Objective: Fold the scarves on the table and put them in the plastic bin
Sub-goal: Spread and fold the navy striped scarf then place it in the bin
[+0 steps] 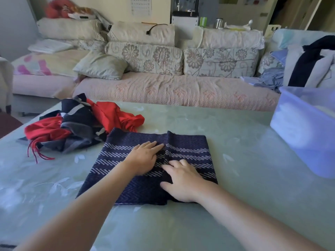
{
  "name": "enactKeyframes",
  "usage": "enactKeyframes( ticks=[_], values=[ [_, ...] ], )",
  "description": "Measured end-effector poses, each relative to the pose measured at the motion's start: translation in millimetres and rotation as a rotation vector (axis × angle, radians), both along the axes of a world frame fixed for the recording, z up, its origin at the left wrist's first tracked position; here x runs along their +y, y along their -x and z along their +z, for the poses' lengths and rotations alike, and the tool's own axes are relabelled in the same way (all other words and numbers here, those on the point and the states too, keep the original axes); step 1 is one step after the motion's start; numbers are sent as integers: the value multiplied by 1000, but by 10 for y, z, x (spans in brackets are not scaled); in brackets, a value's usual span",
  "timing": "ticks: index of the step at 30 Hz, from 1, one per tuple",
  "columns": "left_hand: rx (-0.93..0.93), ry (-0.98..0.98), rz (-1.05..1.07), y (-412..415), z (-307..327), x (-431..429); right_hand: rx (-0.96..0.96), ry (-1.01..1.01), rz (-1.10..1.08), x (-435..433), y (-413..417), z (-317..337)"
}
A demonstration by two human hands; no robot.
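A dark navy scarf [190,151] with pale zigzag stripes lies folded flat in the middle of the table [235,134]. My left hand [145,158] presses on its left half with straight fingers pointing at the centre fold. My right hand [183,180] rests flat on the right half, fingers spread along the same fold. To the left lies a heap of unfolded scarves [76,124] in red, navy and grey, with red fringe trailing toward me. The translucent plastic bin [304,131] stands at the table's right edge.
A long sofa [172,91] with floral cushions runs behind the table. Clothes [272,78] are piled on its right end, behind the bin. The table's near edge is at the bottom of the view.
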State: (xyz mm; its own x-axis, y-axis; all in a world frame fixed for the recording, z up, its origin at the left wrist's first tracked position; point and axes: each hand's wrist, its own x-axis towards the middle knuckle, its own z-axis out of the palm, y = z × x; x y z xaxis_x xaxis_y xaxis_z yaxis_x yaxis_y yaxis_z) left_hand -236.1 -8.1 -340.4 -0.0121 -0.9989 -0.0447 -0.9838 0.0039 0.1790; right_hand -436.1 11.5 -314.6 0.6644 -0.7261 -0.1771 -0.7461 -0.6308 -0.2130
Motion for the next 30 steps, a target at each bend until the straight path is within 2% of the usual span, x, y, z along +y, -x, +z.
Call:
enactKeyframes(
  ticks=[2,4,6,8,10,12,15,17,18,21,25,30],
  values=[
    [110,158,-17,29,62,120,-48,-32,-6,24,25,21],
    [164,243,-67,109,126,187,-203,-96,-69,-9,87,98],
    [110,152,-129,210,141,255,-297,-100,-164,-86,189,184],
    [-25,-50,-152,286,91,319,-305,-60,-249,-201,316,229],
    [-95,-117,-114,337,74,353,-302,-56,-327,-357,449,228],
    [-131,-45,-81,423,125,361,-307,-50,-404,-528,572,213],
    [-189,217,-160,692,202,341,-322,7,-509,-820,719,156],
    [-135,341,-265,957,251,327,-322,50,-557,-1000,771,116],
    [-73,337,-301,1103,283,335,-304,64,-566,-1084,787,93],
    [48,147,-252,1501,365,369,-259,86,-598,-1284,770,17],
    [-154,-118,-147,1831,398,342,-215,127,-619,-1447,655,-23],
    [-190,-152,-115,1993,444,312,-262,-5,-766,-1576,566,-25]
  ],
)
